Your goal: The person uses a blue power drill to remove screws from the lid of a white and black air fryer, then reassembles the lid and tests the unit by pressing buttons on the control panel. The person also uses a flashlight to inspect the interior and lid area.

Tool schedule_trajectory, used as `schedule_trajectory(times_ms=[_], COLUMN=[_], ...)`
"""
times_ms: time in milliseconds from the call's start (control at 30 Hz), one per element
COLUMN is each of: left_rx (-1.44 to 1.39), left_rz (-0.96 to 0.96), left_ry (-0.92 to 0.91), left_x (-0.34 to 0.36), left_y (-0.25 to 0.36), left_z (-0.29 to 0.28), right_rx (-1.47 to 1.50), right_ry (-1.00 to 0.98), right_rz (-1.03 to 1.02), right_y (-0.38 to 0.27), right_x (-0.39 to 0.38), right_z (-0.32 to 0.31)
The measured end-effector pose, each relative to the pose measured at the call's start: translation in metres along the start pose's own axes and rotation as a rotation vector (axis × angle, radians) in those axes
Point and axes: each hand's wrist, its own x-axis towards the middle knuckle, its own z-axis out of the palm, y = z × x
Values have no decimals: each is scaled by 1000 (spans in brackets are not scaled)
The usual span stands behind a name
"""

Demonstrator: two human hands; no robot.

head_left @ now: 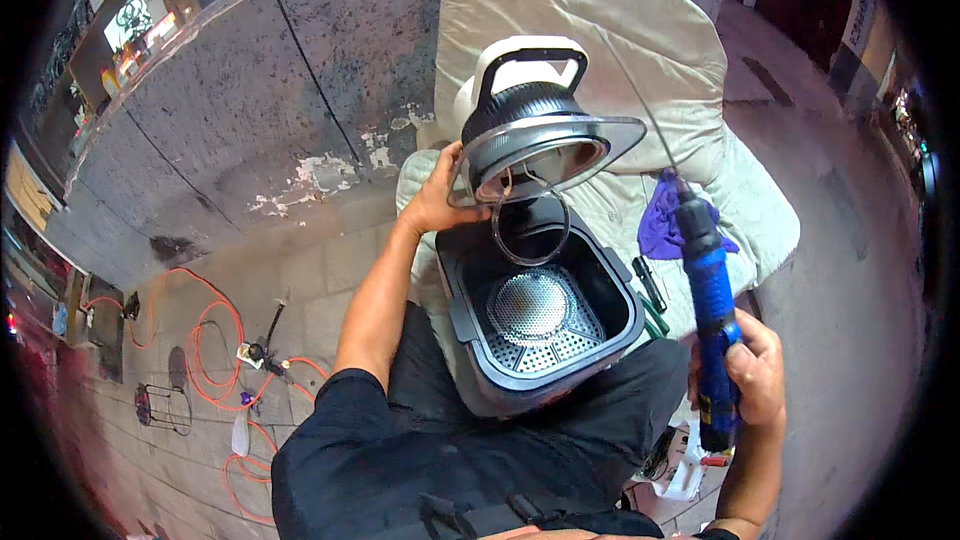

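Note:
My left hand [433, 202] is closed on the near left edge of an air fryer lid [520, 145], which is tilted up so its underside faces me. The lid has a black handle, a white top and a clear flared rim. A ring-shaped heating element [532, 263] hangs from its underside. Below stands the black air fryer basket [628, 292], between my legs, with a perforated metal plate [530, 312] on its bottom. My right hand [757, 372] grips a blue electric screwdriver [712, 305] off to the right. Its long thin bit points up and away, apart from the lid.
A padded cream seat [590, 0] lies under and behind the basket. On it are a purple cloth [662, 215] and a black tool [650, 285]. Near my right leg is a white tray [685, 475] of small items. An orange hose [195, 340] coils on the left floor beside a wire rack [168, 408].

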Motion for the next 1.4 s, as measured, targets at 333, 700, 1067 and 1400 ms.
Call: schedule_trajectory(times_ms=[333,700,1067,1400], left_rx=[-132,-87,-134,-39], left_rz=[-81,-336,91,199], left_ry=[-59,-345,-84,27], left_x=[8,17,128,127], left_y=[-1,10,162,173], left_z=[2,-44,-51,-28], right_rx=[264,291,268,176], right_ry=[-12,80,-34,82], right_rz=[-257,-437,-392,-418], right_y=[51,5,9,-12], right_x=[102,222,245,173], right_z=[40,47,59,20])
